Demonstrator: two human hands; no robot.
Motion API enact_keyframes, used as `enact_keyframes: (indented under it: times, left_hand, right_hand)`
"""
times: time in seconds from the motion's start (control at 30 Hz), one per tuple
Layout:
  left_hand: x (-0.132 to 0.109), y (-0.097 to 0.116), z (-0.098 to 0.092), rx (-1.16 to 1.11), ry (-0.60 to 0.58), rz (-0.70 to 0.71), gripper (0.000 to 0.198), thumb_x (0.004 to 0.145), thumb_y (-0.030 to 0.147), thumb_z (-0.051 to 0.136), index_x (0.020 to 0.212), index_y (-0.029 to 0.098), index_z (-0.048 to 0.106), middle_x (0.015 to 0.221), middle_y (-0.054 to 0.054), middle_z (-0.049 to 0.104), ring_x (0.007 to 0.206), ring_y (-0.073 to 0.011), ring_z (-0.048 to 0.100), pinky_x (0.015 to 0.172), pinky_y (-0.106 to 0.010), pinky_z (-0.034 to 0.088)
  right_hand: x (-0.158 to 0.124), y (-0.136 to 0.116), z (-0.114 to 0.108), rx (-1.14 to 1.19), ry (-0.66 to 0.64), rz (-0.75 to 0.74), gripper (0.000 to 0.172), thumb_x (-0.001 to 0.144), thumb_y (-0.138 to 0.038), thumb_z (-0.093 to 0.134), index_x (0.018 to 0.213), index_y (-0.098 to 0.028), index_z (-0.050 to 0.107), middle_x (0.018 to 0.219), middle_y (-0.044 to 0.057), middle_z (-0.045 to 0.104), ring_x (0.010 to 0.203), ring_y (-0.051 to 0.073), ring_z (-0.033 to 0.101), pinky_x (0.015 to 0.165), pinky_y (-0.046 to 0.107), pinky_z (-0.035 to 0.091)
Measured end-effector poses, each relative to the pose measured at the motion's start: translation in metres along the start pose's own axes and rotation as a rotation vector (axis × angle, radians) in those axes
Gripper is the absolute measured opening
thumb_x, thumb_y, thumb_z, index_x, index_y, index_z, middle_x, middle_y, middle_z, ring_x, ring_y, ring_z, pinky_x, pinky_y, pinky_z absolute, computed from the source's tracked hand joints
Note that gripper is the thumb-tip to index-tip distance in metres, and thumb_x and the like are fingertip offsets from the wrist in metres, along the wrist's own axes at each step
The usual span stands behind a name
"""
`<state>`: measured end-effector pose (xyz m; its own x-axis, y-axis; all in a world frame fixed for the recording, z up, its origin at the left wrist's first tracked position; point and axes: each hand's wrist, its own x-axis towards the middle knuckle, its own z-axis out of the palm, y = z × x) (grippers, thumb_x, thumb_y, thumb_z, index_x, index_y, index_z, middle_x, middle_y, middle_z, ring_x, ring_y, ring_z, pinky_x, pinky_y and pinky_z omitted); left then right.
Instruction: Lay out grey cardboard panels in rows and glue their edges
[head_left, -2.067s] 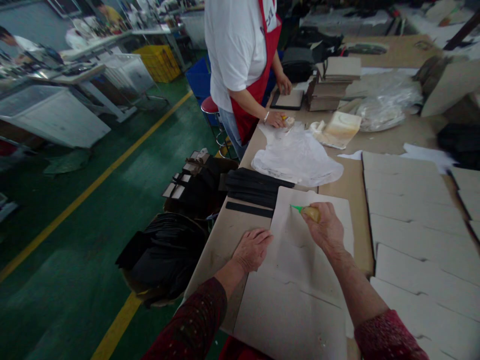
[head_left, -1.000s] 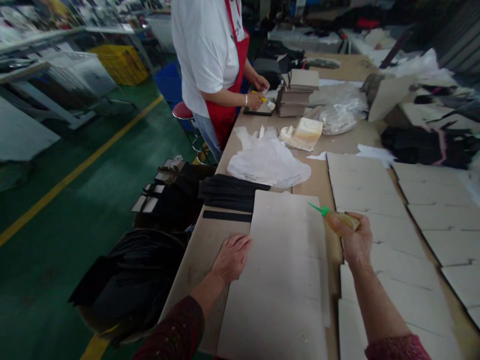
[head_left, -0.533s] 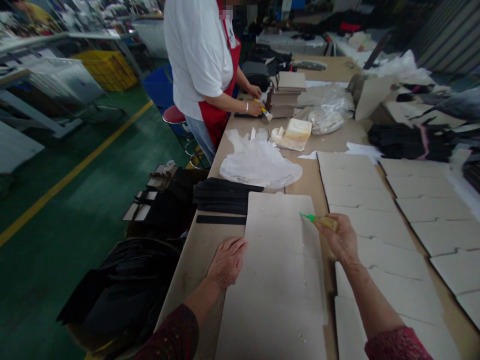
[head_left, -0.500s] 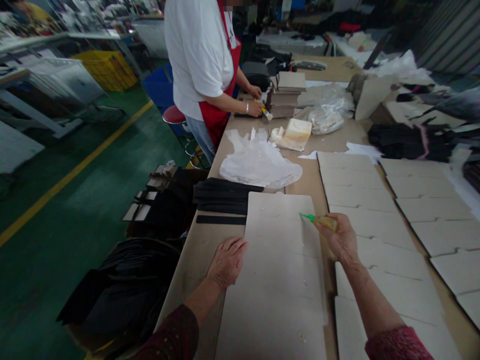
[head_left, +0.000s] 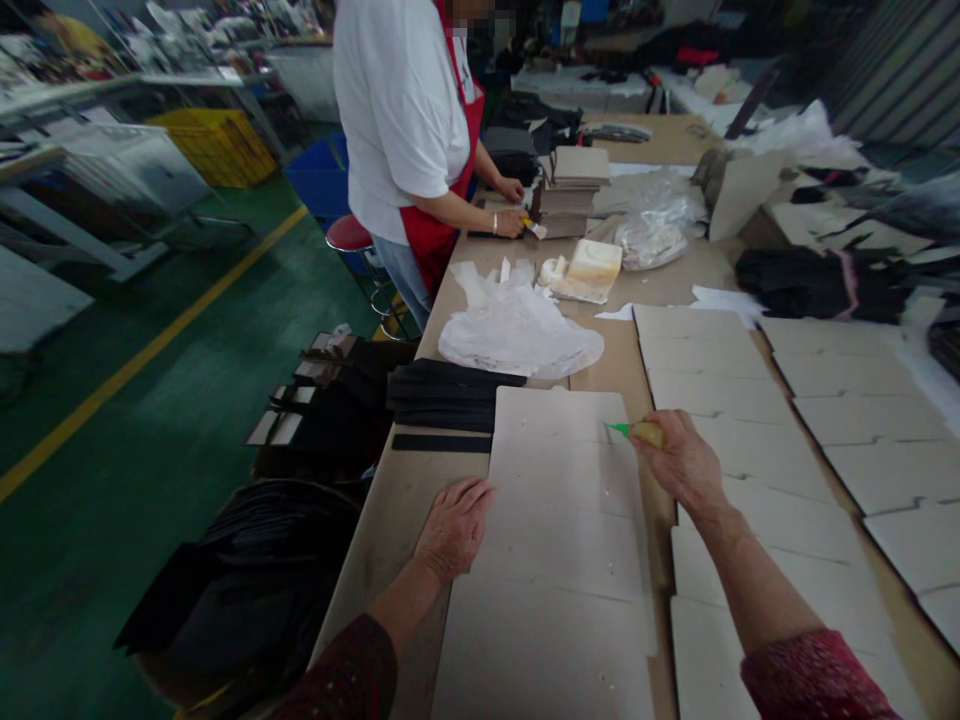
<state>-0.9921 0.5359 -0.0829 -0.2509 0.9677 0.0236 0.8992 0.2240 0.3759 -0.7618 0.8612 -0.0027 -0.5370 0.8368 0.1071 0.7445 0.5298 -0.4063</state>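
My right hand (head_left: pixel 684 462) is wrapped round a glue bottle (head_left: pixel 648 433) with a green nozzle and yellowish body. The nozzle points left, over the right side of the far cardboard sheet. Overlapping grey cardboard sheets (head_left: pixel 559 520) lie in a column before me, with small glossy spots along both sides. My left hand (head_left: pixel 454 528) rests flat at the column's left edge, fingers stretched out and holding nothing. Just beyond it lie a single black strip (head_left: pixel 441 443) and a stack of black strips (head_left: pixel 450 395).
More cardboard columns (head_left: pixel 739 430) cover the table's right. A white plastic bag (head_left: pixel 521 325), a glue-stained container (head_left: pixel 591 270) and clear plastic (head_left: pixel 660 220) lie farther off. A co-worker in a red apron (head_left: pixel 431 240) holds a brush. Boxes of black pieces (head_left: pixel 247 570) stand left on the floor.
My right hand has shifted slightly right and toward the far end with the glue bottle, whose body is now more covered by the fingers. My left hand stays in place.
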Motion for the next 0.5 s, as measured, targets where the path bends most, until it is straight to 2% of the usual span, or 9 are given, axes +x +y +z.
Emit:
enact_keyframes:
  times: [0.17, 0.33, 0.4, 0.5]
  left_hand:
    - [0.0, 0.0, 0.001, -0.006, 0.004, 0.004, 0.057, 0.089, 0.009, 0.051, 0.144, 0.025, 0.054, 0.149, -0.004, 0.059, 0.136, -0.0268, 0.048, 0.109, -0.052, 0.045]
    - [-0.001, 0.0, 0.0, -0.001, 0.002, 0.001, 0.057, 0.09, 0.009, 0.051, 0.144, 0.027, 0.053, 0.149, -0.004, 0.059, 0.136, -0.027, 0.048, 0.11, -0.052, 0.043]
    - [-0.001, 0.0, 0.001, 0.005, 0.008, 0.004, 0.058, 0.09, 0.01, 0.051, 0.144, 0.027, 0.054, 0.148, -0.004, 0.06, 0.136, -0.0273, 0.048, 0.109, -0.052, 0.044]
    - [-0.002, -0.002, 0.003, 0.021, 0.024, 0.012, 0.057, 0.09, 0.009, 0.05, 0.144, 0.027, 0.054, 0.148, -0.004, 0.06, 0.136, -0.0271, 0.049, 0.11, -0.051, 0.044]
  right_hand:
    - [0.001, 0.009, -0.005, 0.11, -0.016, 0.035, 0.03, 0.084, -0.052, 0.065, 0.101, -0.027, 0.063, 0.105, 0.002, 0.062, 0.082, 0.02, 0.058, 0.068, 0.033, 0.04]
    - [-0.005, 0.012, 0.007, 0.309, 0.008, 0.14, 0.044, 0.074, -0.06, 0.073, 0.1, -0.025, 0.065, 0.1, 0.002, 0.065, 0.086, 0.022, 0.059, 0.075, 0.037, 0.045]
    - [-0.008, 0.009, 0.015, 0.475, 0.051, 0.229, 0.05, 0.067, -0.058, 0.08, 0.1, -0.024, 0.066, 0.095, 0.002, 0.066, 0.083, 0.021, 0.059, 0.074, 0.037, 0.047]
    - [-0.016, 0.006, 0.022, 0.843, 0.177, 0.467, 0.059, 0.053, -0.05, 0.088, 0.098, -0.022, 0.062, 0.085, -0.001, 0.065, 0.074, 0.018, 0.058, 0.064, 0.031, 0.047]
